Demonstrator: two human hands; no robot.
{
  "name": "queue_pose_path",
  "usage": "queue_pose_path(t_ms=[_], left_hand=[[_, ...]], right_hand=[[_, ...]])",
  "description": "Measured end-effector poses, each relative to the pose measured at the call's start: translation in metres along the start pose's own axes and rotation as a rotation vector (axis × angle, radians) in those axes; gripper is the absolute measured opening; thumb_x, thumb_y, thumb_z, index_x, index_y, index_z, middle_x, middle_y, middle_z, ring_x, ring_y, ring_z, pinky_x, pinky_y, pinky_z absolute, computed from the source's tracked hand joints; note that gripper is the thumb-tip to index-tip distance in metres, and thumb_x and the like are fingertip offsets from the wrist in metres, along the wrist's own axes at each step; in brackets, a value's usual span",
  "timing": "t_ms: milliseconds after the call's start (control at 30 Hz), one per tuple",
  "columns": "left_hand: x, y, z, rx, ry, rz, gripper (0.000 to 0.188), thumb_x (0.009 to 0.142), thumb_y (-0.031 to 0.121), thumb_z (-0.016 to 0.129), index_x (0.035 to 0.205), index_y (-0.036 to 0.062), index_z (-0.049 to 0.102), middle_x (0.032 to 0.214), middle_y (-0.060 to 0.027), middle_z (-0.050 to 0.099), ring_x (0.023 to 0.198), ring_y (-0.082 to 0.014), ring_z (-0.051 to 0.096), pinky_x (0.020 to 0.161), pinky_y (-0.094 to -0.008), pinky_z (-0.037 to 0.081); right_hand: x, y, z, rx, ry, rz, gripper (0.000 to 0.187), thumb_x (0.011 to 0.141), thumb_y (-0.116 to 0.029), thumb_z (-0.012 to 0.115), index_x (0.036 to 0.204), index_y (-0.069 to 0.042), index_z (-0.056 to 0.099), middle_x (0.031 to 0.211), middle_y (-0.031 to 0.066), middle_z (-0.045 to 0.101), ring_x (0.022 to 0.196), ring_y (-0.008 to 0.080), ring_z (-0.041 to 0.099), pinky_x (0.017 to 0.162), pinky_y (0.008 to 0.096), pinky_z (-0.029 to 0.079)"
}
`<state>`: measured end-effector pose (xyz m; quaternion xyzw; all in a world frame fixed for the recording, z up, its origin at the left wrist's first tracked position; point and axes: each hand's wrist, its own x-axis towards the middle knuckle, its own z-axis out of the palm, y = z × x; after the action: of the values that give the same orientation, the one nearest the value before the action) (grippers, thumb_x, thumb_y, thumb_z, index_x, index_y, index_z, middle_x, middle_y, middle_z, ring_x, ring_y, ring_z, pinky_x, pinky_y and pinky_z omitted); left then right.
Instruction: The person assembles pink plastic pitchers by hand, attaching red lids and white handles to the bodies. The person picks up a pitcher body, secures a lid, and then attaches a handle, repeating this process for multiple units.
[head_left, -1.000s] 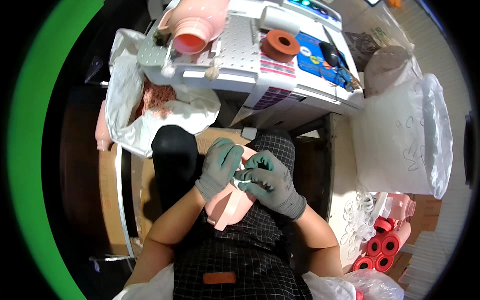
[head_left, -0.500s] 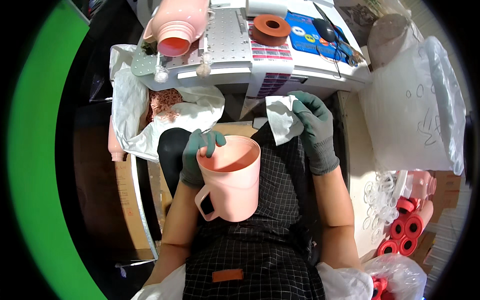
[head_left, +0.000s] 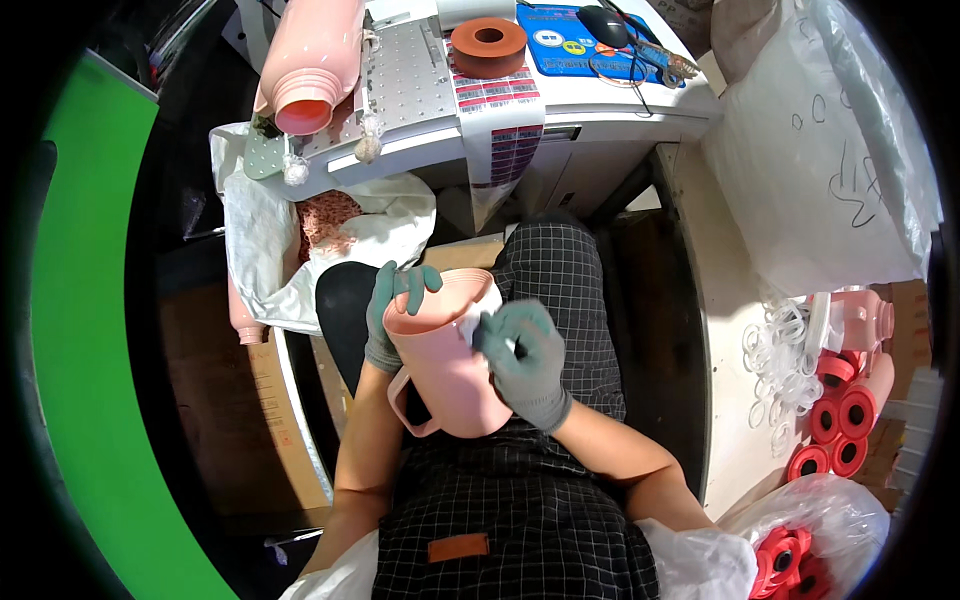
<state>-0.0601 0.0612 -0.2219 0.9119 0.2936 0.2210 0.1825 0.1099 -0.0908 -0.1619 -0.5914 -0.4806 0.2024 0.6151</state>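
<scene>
Jug (head_left: 445, 370), pink plastic, sat over my lap, likely light, stiff, slick. Left hand (head_left: 390, 310) clamped on rim, best hold. Right hand (head_left: 525, 360) closed on white cloth (head_left: 470, 325) at jug mouth.

White workbench (head_left: 590, 105): orange ring (head_left: 488, 46), blue mat (head_left: 575, 38) (mouse (head_left: 604, 24) on it)

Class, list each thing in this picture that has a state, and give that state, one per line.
Pink pitcher: tilted, mouth open, held over the lap.
Left hand: gripping the pitcher's rim.
Right hand: pressing a white cloth at the rim.
Pink bottle: uncapped, lying on the bench.
</scene>
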Motion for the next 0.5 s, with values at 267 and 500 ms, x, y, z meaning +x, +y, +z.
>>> queue_pose_path(t_ms=[267, 500], left_hand=[[0.021, 0.036, -0.003, 0.108, 0.245, 0.191, 0.017, 0.094, 0.029, 0.067, 0.096, 0.0119, 0.064, 0.096, -0.0055, 0.058, 0.088, -0.0256, 0.059, 0.098, -0.0387, 0.047], [0.016, 0.015, 0.021, -0.888, 0.072, -0.117, 0.023, 0.112, 0.017, 0.038, 0.093, 0.0067, 0.045, 0.085, -0.0033, 0.045, 0.095, -0.0233, 0.05, 0.095, -0.0419, 0.046]], right_hand=[[0.046, -0.023, -0.007, -0.098, 0.004, -0.123, 0.009, 0.085, -0.005, 0.075, 0.094, -0.003, 0.073, 0.091, 0.0127, 0.066, 0.081, 0.0305, 0.062, 0.074, 0.0385, 0.053], [0.05, -0.006, -0.039, -0.027, -0.105, 0.021, 0.01, 0.089, -0.006, 0.076, 0.098, -0.003, 0.075, 0.093, 0.0107, 0.068, 0.085, 0.0224, 0.067, 0.076, 0.0345, 0.054]])
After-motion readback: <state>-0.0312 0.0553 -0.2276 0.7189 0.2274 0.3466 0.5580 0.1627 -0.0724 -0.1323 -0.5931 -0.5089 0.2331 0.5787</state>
